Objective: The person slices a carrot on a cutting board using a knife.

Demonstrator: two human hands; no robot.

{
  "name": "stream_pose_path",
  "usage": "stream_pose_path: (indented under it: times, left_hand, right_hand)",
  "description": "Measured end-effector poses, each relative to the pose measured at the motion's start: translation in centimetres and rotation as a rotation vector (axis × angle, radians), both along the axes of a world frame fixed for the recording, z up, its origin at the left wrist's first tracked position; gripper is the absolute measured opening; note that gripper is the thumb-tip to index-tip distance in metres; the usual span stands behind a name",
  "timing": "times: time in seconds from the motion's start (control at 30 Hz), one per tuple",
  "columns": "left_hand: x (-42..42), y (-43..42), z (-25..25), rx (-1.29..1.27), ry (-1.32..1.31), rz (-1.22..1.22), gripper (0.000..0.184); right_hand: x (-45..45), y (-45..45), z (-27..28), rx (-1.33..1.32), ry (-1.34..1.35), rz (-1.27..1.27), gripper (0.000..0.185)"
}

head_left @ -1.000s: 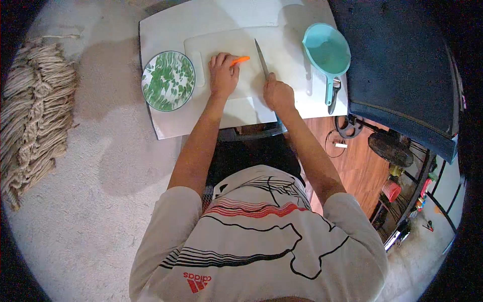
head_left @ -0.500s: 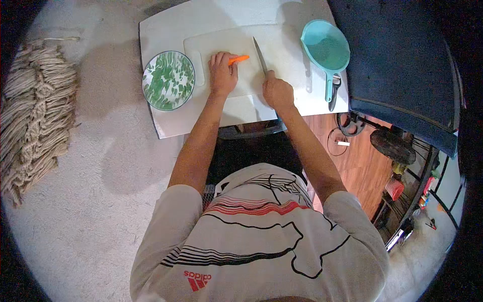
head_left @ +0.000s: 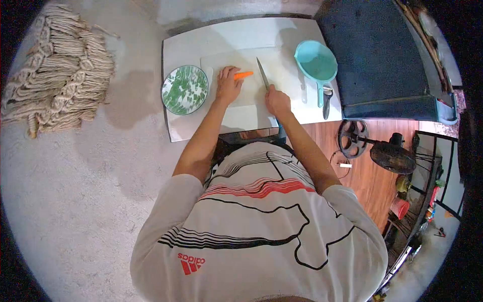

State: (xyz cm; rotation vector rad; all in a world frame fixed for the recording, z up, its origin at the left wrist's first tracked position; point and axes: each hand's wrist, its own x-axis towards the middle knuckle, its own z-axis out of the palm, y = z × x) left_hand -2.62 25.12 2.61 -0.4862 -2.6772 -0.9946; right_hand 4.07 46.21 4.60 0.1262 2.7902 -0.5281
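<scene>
Left hand (head_left: 229, 88), with a green-patterned white plate (head_left: 184, 89) at its 9 o'clock, pinches a carrot (head_left: 245, 75) on the cutting board (head_left: 284, 65). Right hand (head_left: 278, 102) grips a knife (head_left: 262, 72); at its 1 o'clock, a turquoise bowl (head_left: 316, 59) shows its inner floor.

"adidas" (head_left: 191, 258) (red, inverted) on shirt (head_left: 246, 221)

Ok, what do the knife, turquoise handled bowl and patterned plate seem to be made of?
Knife: probably a metal blade, going by its thin, grey, tapering shape; the right hand covers the grip.
Turquoise handled bowl: likely smooth plastic, one even colour through bowl and handle.
Patterned plate: perhaps enamelled metal, given the mottled green-and-white surface and dark rim; ceramic is possible.
</scene>
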Motion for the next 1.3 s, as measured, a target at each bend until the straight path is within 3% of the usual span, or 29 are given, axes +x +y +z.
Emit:
stream_pose_path:
  times: [0.4,0.7,0.93,1.13,1.3]
  left_hand:
    - [-0.5,-2.0,1.0,-0.019,-0.212,-0.021,0.029]
    - [-1.0,1.2,0.6,-0.048,-0.009,-0.024,0.027]
    - [-2.4,2.0,-1.2,-0.109,-0.045,-0.040,0.023]
    - [-2.7,1.7,-1.5,-0.008,-0.074,-0.069,0.022]
    - [-2.2,1.9,-1.4,0.017,0.002,-0.052,0.021]
  right_hand:
    - [-0.1,0.2,-0.3,-0.014,0.016,-0.004,0.028]
    - [-0.5,0.7,-0.6,-0.026,0.014,0.025,0.033]
    - [-0.8,1.0,0.0,-0.058,0.016,0.061,0.034]
    - [-1.1,0.9,0.5,-0.024,-0.129,0.028,0.034]
    - [-1.0,0.7,-0.3,-0.018,-0.054,0.006,0.037]
